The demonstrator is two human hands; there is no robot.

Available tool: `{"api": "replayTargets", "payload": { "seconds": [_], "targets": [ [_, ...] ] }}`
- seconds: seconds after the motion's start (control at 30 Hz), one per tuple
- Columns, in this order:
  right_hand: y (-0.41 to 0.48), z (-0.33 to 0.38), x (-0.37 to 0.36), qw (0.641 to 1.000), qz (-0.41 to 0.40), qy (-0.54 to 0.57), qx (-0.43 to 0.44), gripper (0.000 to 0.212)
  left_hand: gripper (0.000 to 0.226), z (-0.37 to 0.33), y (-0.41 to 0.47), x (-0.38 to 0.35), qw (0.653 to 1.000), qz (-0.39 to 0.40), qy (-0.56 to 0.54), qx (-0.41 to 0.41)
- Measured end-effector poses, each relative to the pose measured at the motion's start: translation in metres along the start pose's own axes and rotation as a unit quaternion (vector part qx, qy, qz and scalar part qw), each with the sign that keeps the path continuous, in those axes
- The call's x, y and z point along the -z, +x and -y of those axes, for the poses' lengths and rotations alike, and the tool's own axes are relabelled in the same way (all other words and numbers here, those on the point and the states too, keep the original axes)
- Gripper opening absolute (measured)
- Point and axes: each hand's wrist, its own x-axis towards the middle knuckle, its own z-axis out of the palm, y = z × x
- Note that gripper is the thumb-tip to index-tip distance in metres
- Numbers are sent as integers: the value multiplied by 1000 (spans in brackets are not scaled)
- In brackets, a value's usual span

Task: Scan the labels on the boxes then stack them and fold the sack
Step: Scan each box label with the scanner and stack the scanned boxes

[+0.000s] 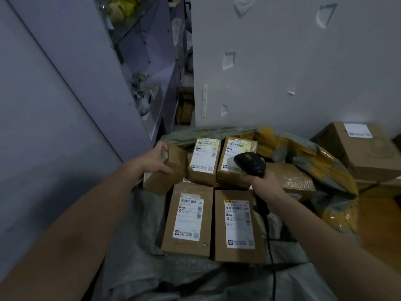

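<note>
The left hand point(159, 158) grips the leftmost cardboard box point(179, 161), fingers curled round its end. The right hand's point(263, 182) fingers clasp a black barcode scanner point(249, 162) above the labelled boxes point(204, 164).

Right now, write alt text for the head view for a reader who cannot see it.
The right hand holds a black scanner above labelled cardboard boxes lying on a grey sack; the left hand grips another box at the far left.

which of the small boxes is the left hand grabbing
The far-left box in the back row, beside the two labelled boxes. The left hand grips its end; the right hand only holds the scanner.
</note>
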Motion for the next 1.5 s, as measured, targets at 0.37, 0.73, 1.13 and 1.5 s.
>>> {"api": "replayTargets", "payload": {
  "seconds": [0.37, 0.73, 1.13, 1.5],
  "targets": [
    [3, 0, 8, 999, -2, -26, 23, 15, 120, -50, 17, -2, 986, -124, -67, 94],
    [5, 0, 27, 994, -21, -100, 45, 14, 79, -110, 17, -20, 978, -130, 97, 131],
    [-5, 1, 53, 999, -45, -17, 0, 23, 42, -72, -17, -16, 994, -55, 22, -87],
    [-58, 0, 120, 993, -107, -40, -31, 26, 52, -163, -74, -25, 983, -118, 63, -125]
  ]
}}
